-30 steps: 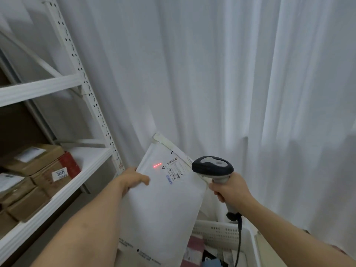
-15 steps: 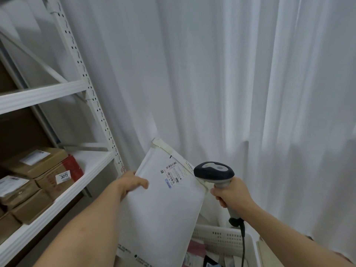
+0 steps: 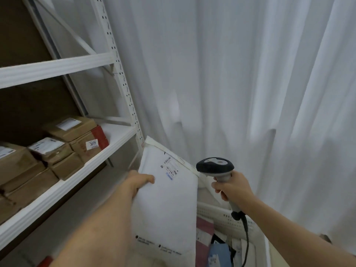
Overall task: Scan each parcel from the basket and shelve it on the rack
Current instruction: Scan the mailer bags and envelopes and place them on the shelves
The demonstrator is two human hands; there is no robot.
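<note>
My left hand (image 3: 139, 182) grips the left edge of a large white padded mailer (image 3: 169, 205), held upright with its small barcode label (image 3: 169, 167) facing me. My right hand (image 3: 232, 188) is closed on the handle of a grey and black barcode scanner (image 3: 215, 167), whose head sits just right of the mailer's top edge. No red scan line shows on the mailer. Below, at the lower right, is the white perforated basket (image 3: 225, 216) with pink, blue and white parcels (image 3: 217, 245) inside. The white metal rack (image 3: 119, 135) stands to the left.
Several brown cardboard boxes (image 3: 71, 128) with labels fill the left part of the rack's lower shelf; its right end is bare. A perforated rack upright (image 3: 123, 85) rises beside the mailer. White curtains (image 3: 240, 83) hang behind everything. The scanner cable (image 3: 245, 236) drops into the basket.
The red scan line on the mailer a second ago is gone. My view has swung left, so more of the rack shows; both hands keep their holds.
</note>
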